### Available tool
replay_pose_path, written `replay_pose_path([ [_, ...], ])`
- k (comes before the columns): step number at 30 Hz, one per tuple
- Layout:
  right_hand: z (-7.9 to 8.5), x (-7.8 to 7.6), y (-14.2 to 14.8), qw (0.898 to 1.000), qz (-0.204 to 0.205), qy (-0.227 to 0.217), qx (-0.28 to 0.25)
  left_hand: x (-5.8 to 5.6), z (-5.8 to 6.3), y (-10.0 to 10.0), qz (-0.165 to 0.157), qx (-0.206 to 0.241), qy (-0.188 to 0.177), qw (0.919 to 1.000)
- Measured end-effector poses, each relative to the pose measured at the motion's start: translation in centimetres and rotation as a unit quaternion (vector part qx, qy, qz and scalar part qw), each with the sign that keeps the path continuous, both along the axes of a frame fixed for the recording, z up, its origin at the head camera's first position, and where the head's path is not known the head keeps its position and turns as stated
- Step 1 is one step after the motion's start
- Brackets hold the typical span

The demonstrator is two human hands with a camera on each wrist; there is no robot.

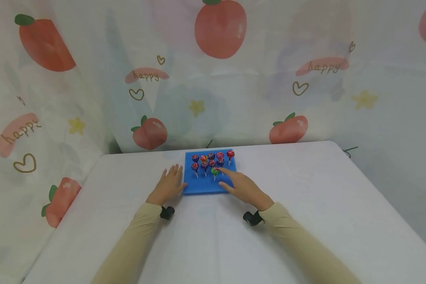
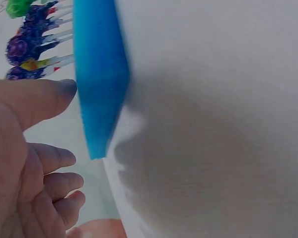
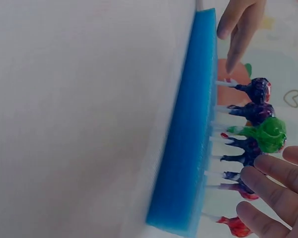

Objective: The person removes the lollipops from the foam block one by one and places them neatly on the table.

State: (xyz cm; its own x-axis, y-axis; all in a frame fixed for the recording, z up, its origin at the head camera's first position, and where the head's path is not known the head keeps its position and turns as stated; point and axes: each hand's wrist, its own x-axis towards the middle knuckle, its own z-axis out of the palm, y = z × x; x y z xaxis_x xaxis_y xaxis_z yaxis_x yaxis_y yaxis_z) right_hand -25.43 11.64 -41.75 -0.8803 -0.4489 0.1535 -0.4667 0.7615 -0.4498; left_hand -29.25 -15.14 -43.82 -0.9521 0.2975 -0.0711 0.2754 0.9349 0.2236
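Several wrapped lollipops stand upright with their sticks in a blue foam board (image 1: 204, 187) on the table. A green lollipop (image 1: 214, 171) is at the front, and a red lollipop (image 1: 230, 154) is in the back right corner. My left hand (image 1: 167, 186) lies by the board's left edge, fingers spread; its thumb (image 2: 52, 101) meets the board's side. Over the board's right part, my right hand (image 1: 247, 190) reaches toward the green lollipop with thumb and fingers apart. The right wrist view shows its fingers (image 3: 275, 191) beside the lollipop heads, gripping none; contact is unclear.
A white cloth (image 1: 213, 244) covers the table. Behind and to the sides hangs a curtain (image 1: 234, 90) printed with fruit and hearts. Small black wrist cameras sit under both sleeves, the left camera (image 1: 167, 213) and the right camera (image 1: 253, 218).
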Motion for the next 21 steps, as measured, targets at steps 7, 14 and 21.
replay_pose_path([
  [7,-0.7,-0.2,-0.5,1.000,-0.001,-0.017,-0.020,-0.9,-0.5,0.1,-0.003,-0.002,-0.026,0.9997],
  [14,-1.5,-0.9,-1.2,0.995,0.006,-0.049,-0.091,-2.0,-1.0,0.4,-0.022,-0.021,-0.011,0.9995],
  [21,-2.5,-2.0,-1.7,0.981,-0.003,-0.075,-0.177,-3.2,-1.2,1.2,-0.021,-0.036,-0.022,0.9989],
])
